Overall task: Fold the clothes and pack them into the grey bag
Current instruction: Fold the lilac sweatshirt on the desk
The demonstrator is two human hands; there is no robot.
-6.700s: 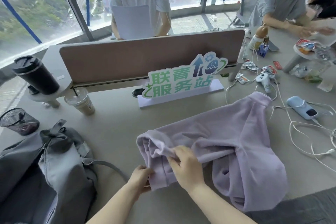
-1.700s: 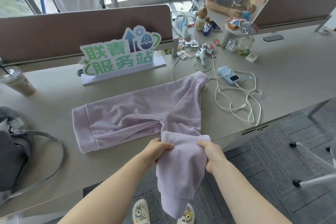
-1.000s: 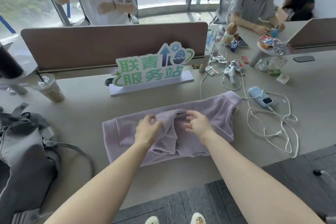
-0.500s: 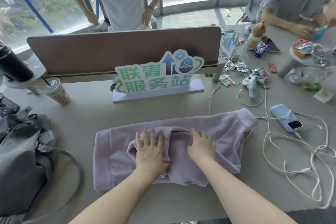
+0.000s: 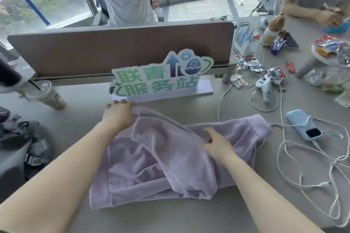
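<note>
A lilac fleece garment [image 5: 170, 159] lies partly folded on the grey table in front of me. My left hand [image 5: 118, 114] grips its far upper edge and holds that edge lifted off the table, close to the sign. My right hand [image 5: 217, 143] pinches a fold near the garment's middle right. One cuffed end [image 5: 255, 126] lies flat to the right. The grey bag [image 5: 20, 149] sits at the left edge of the table, only partly in view.
A green-lettered sign [image 5: 161, 79] stands just behind the garment before a brown divider [image 5: 123, 47]. An iced drink cup [image 5: 47, 94] is at left. White cables [image 5: 306, 166], a blue device [image 5: 303, 126], a controller and snack packets crowd the right. People sit beyond.
Both hands were pressing flat on the folded garment half a second ago. Now my left hand has grabbed the far edge and lifted it, and my right hand has pinched a fold.
</note>
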